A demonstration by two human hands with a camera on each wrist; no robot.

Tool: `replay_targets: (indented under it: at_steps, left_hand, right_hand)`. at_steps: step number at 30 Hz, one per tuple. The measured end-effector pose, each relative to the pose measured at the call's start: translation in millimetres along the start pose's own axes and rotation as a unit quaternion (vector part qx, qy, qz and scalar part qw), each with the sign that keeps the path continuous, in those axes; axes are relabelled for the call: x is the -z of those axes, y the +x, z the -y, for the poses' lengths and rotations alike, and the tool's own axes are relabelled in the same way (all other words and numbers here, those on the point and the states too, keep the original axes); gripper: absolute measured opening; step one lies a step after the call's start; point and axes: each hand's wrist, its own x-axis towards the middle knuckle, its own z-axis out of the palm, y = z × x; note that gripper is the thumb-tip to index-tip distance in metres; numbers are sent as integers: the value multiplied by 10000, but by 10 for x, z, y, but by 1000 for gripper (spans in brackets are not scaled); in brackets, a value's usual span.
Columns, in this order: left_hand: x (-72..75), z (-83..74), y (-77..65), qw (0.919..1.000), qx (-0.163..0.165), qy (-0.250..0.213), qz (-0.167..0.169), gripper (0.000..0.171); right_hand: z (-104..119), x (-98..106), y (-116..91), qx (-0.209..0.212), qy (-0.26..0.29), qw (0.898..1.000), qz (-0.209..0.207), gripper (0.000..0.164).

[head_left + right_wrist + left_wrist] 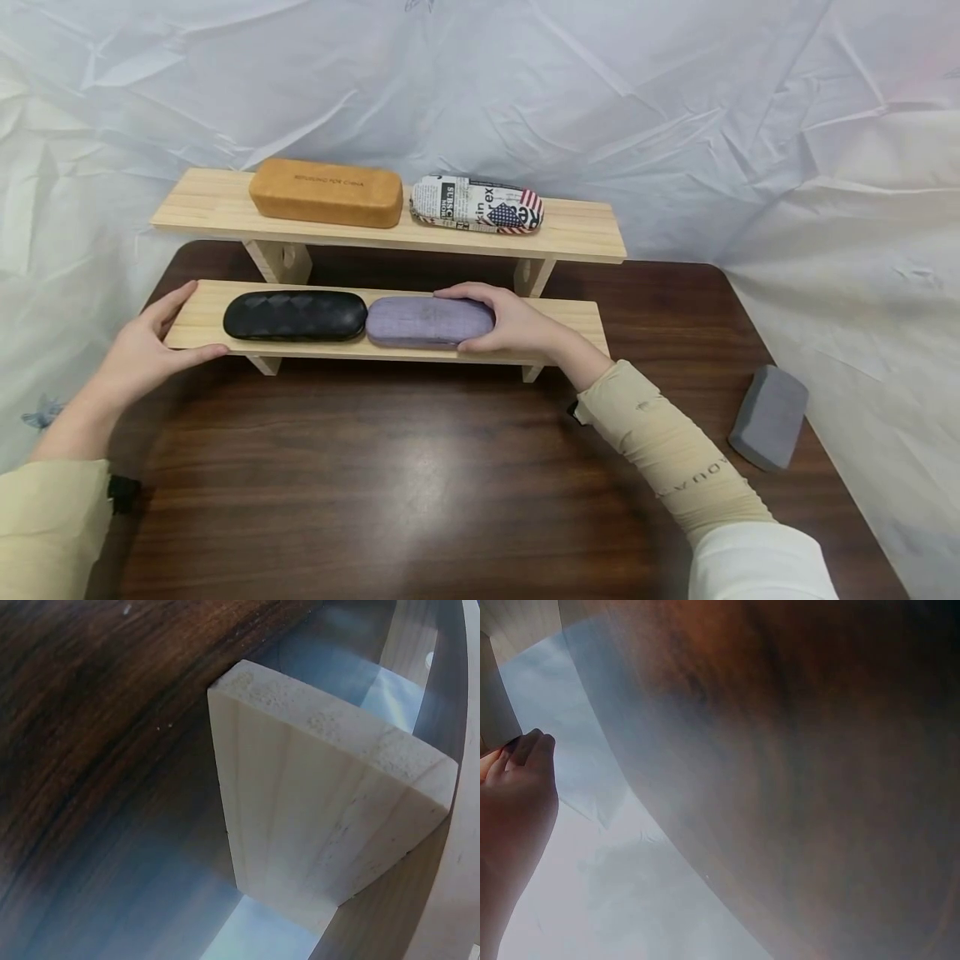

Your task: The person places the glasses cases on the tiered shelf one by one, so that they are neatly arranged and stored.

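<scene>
On the lower wooden shelf (201,310) a black glasses case (296,316) lies end to end with a purple glasses case (420,322). My right hand (519,323) grips the purple case at its right end, fingers along the back and thumb at the front. At the shelf's left end, my left hand (138,352) holds the board with its thumb on the front edge and fingers toward the back corner. The left wrist view catches part of this hand (517,799) against the wood. A shelf leg (300,802) fills the right wrist view, with the right hand out of sight.
Behind, a raised wooden shelf (585,227) carries an orange-brown glasses case (326,193) and a newspaper-print glasses case (476,205). A grey case (769,418) lies near the right edge of the dark wooden table (360,475). White sheeting (675,108) hangs around the table.
</scene>
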Motion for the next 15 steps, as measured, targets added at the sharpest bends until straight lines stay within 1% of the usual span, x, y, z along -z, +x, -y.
replay_targets:
  at_steps: [6,15]
  left_hand:
    - [4,0,6,10000,7,-16,-8,108]
    - [-4,4,10,10000,3,-7,-15,109]
  right_hand:
    - [31,-10,-12,13,-103,9999,-33,79]
    - [-5,2,-65,23,-244,9997,-95,81]
